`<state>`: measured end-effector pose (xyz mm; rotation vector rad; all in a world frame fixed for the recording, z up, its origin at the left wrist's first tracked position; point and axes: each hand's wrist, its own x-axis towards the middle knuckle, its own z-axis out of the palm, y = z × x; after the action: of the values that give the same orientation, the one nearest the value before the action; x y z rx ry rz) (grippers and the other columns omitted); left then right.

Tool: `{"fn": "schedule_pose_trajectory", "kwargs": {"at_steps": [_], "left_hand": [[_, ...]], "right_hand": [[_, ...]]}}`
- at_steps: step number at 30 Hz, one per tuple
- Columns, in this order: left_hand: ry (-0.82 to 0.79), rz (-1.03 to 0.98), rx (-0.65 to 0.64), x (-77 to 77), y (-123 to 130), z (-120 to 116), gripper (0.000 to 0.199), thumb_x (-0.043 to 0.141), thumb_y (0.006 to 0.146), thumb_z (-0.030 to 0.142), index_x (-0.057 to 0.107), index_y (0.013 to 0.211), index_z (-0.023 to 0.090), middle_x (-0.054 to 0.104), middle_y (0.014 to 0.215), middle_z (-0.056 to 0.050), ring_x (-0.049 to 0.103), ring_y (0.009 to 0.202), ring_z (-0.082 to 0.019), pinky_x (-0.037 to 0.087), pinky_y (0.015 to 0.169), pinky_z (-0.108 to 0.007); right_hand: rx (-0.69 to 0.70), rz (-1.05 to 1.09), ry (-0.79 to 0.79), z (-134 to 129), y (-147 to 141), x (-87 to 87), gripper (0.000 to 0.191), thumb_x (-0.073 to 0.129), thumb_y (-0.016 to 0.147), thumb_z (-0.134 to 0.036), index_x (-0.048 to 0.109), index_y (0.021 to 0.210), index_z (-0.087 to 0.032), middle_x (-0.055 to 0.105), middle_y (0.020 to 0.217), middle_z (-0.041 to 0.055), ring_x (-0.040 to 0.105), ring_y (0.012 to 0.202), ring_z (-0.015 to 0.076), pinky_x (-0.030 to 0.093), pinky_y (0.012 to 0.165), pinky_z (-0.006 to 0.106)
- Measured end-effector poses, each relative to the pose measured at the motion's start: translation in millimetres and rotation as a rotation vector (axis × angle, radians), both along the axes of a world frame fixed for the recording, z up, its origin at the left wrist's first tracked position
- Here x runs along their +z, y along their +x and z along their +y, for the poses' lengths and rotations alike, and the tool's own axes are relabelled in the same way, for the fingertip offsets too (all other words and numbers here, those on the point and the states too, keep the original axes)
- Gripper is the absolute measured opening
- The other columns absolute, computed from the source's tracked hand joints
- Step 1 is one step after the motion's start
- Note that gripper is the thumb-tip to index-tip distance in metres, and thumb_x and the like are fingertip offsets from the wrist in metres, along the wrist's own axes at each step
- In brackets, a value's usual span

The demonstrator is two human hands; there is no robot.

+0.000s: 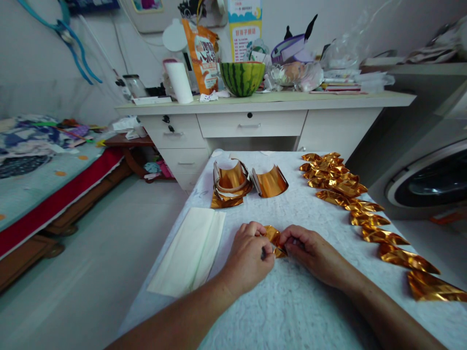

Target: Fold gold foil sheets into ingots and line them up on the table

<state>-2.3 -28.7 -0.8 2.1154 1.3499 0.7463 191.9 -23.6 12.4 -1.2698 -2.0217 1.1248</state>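
Note:
A small piece of gold foil paper [272, 235], partly folded, is between my two hands just above the cloth-covered table. My left hand [251, 250] pinches its left side, fingers curled. Opposite it, my right hand [310, 253] grips the right end between thumb and fingers; part of the foil is hidden behind the fingertips. Beyond my hands lie curled stacks of gold foil sheets [230, 182] and another curled gold sheet [272, 182]. Folded gold foil pieces [392, 236] run in a row along the table's right side. Left of my hands is a pale folded paper stack [188, 248].
The table [292, 311] has a pale patterned cloth. Behind it stands a white desk [251, 121] bearing a half watermelon [242, 78], an orange snack bag [204, 58] and a paper roll [178, 82]. A bed [73, 189] is at left, a washing machine [430, 160] at right.

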Motion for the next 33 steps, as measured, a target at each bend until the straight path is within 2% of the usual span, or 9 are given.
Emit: {"fn": "schedule_pose_trajectory", "kwargs": {"at_steps": [4,9,22,26,30,33], "left_hand": [[0.015,-0.021,0.007,-0.8,1,0,0.014,0.064,0.068,0.007,0.061,0.062,0.019,0.054,0.098,-0.003,0.05,0.102,-0.021,0.042,0.089,-0.036],[0.013,-0.018,0.019,-1.0,1,0,0.014,0.063,0.066,0.006,0.061,0.062,0.019,0.054,0.096,-0.003,0.05,0.1,-0.02,0.041,0.089,-0.035],[0.006,0.027,0.001,3.1,2,-1,0.014,0.058,0.068,0.006,0.055,0.065,0.019,0.053,0.095,-0.003,0.049,0.097,-0.02,0.041,0.086,-0.036],[0.0,0.044,0.002,3.4,2,-1,0.013,0.058,0.07,0.006,0.056,0.069,0.02,0.052,0.095,-0.003,0.049,0.097,-0.021,0.041,0.086,-0.037],[-0.008,0.051,0.001,3.7,2,-2,0.013,0.059,0.07,0.007,0.057,0.069,0.02,0.053,0.097,-0.003,0.049,0.097,-0.021,0.041,0.087,-0.037],[-0.011,0.059,0.003,4.1,2,-2,0.013,0.058,0.071,0.007,0.056,0.069,0.019,0.053,0.097,-0.003,0.048,0.097,-0.021,0.041,0.087,-0.037]], "right_hand": [[0.006,-0.076,0.063,-2,-4,3.3,0.01,0.055,0.084,-0.013,0.058,0.089,-0.021,0.062,0.088,0.0013,0.057,0.081,0.0168,0.043,0.073,0.029],[-0.014,-0.167,0.124,-4,-9,3.0,0.012,0.059,0.08,-0.01,0.056,0.085,-0.021,0.061,0.086,0.0015,0.055,0.081,0.0177,0.042,0.072,0.03],[-0.024,-0.179,0.159,-5,-11,0.9,0.017,0.059,0.077,-0.007,0.056,0.087,-0.02,0.061,0.088,0.0025,0.055,0.082,0.0187,0.043,0.073,0.031],[0.004,-0.1,0.111,-4,-5,2.6,0.014,0.051,0.086,-0.011,0.059,0.091,-0.021,0.063,0.089,0.0029,0.057,0.084,0.0183,0.045,0.076,0.032],[0.054,0.018,0.051,-3,2,3.5,0.023,0.037,0.096,-0.017,0.06,0.097,-0.022,0.064,0.093,0.0033,0.058,0.086,0.0171,0.046,0.08,0.032],[0.037,-0.028,0.077,-3,-1,3.5,0.02,0.038,0.096,-0.019,0.058,0.095,-0.021,0.063,0.091,0.0035,0.056,0.085,0.0176,0.045,0.079,0.033]]}}
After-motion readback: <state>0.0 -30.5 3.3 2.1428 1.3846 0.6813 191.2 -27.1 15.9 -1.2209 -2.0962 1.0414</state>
